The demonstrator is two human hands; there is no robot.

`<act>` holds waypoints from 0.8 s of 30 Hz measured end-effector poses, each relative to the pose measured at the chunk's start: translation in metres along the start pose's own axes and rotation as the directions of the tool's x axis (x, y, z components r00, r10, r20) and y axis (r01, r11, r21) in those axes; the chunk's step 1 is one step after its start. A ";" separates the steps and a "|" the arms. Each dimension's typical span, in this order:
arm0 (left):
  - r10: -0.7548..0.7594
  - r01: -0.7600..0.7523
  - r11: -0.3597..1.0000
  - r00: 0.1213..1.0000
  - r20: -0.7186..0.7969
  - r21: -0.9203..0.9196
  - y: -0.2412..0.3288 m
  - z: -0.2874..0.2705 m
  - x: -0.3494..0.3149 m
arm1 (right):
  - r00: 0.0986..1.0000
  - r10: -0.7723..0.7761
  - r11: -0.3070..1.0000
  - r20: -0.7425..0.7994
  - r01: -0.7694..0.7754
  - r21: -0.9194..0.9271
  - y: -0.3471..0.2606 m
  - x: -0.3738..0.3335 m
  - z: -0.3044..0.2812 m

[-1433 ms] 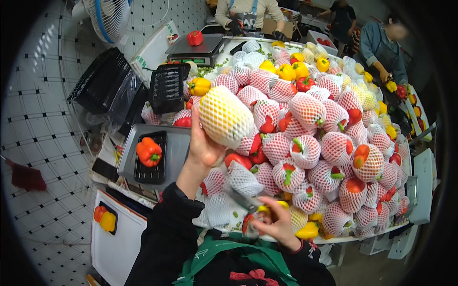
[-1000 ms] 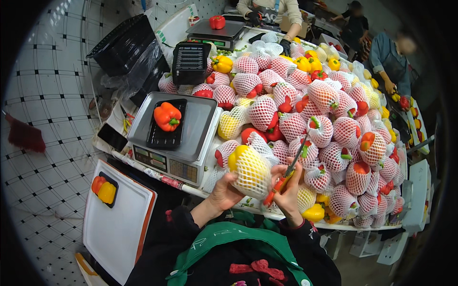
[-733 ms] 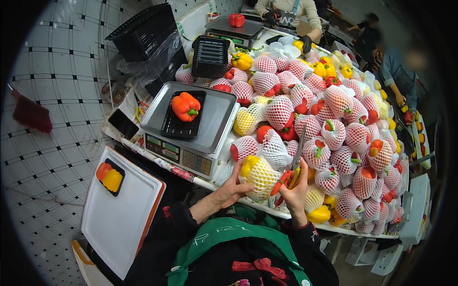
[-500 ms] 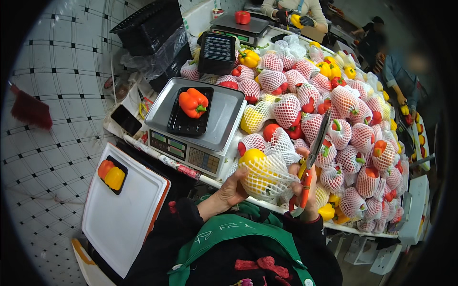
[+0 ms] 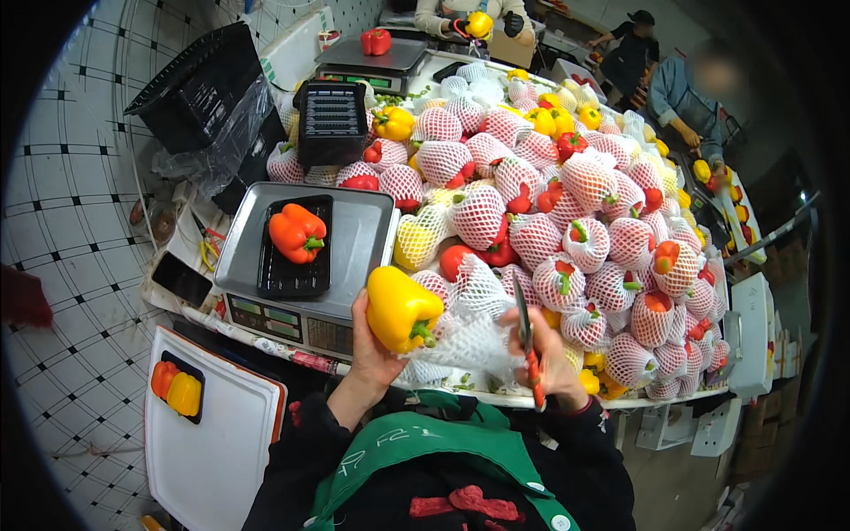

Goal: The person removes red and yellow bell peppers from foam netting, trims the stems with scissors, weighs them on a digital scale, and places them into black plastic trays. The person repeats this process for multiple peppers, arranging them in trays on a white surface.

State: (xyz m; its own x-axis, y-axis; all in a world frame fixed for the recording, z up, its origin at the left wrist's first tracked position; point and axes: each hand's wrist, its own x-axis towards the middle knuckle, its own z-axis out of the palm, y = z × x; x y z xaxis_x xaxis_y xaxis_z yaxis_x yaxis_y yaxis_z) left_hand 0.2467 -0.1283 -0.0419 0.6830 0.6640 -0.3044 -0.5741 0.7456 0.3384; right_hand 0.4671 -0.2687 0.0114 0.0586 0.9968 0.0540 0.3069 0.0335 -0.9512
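Note:
A bare yellow bell pepper (image 5: 398, 303) rests in my left hand (image 5: 372, 352), fingers wrapped round its left side, stem pointing down and right. My right hand (image 5: 558, 361) is closed on red-handled scissors (image 5: 533, 363), blades pointing up. A blurred white foam net (image 5: 474, 347) stretches between the pepper and my right hand; whether those fingers grip it too is unclear. Left of the pepper, an orange bell pepper (image 5: 297, 233) sits in a black tray (image 5: 273, 283) on the weighing scale (image 5: 361, 226).
Net-wrapped peppers (image 5: 536, 237) heap across the table to the right. Stacked black trays (image 5: 332, 124) stand behind the scale, a phone (image 5: 181, 280) lies beside it. A filled pepper tray (image 5: 183, 396) rests on a white lid at lower left. People work at the far side.
The foam net has come off the yellow pepper. My left hand has moved left with the pepper towards the scale; the scissors have dropped lower in my right hand. The view has shifted.

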 end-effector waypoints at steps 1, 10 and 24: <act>0.025 -0.025 1.000 1.000 -0.013 -0.001 0.000 0.002 0.002 | 0.998 0.035 0.998 -0.059 -0.038 -0.050 0.000 0.002 -0.004; -0.083 0.073 0.990 0.993 -0.082 -0.119 0.026 -0.007 -0.003 | 0.957 -0.115 0.444 -0.266 -0.190 -0.876 0.026 -0.001 -0.044; 0.311 -0.312 0.944 0.950 -0.022 -0.109 0.071 0.030 -0.022 | 0.937 -0.186 0.556 -0.295 -0.148 -0.818 -0.006 -0.004 -0.027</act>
State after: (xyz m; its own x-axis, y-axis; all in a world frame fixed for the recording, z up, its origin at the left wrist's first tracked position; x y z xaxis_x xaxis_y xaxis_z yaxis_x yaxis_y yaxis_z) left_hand 0.2047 -0.0917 0.0160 0.4603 0.8641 -0.2034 -0.8041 0.5030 0.3169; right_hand 0.4908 -0.2754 0.0256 0.2784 0.9067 0.3170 0.9390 -0.1875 -0.2883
